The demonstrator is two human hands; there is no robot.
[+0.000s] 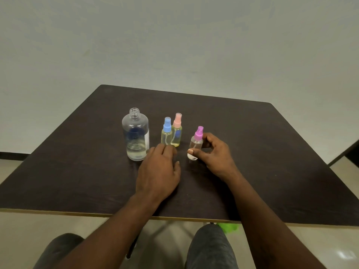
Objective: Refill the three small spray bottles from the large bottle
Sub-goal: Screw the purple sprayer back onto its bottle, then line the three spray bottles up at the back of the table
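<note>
The large clear bottle (pixel 135 135) stands uncapped on the dark table (pixel 252 142), with a little clear liquid at its bottom. To its right stand a blue-capped spray bottle (pixel 166 131) and a pink-capped spray bottle (pixel 177 131), both holding yellowish liquid. Further right is the purple-capped spray bottle (pixel 196 141), tilted, and my right hand (pixel 214 152) grips it between thumb and fingers. My left hand (pixel 158 168) rests palm-down on the table, its fingertips just in front of the blue-capped bottle.
A wall stands behind the table's far edge. The near edge runs just above my knees. A green object (pixel 229 228) lies on the floor under the table. A dark edge of other furniture (pixel 347 152) shows at the right.
</note>
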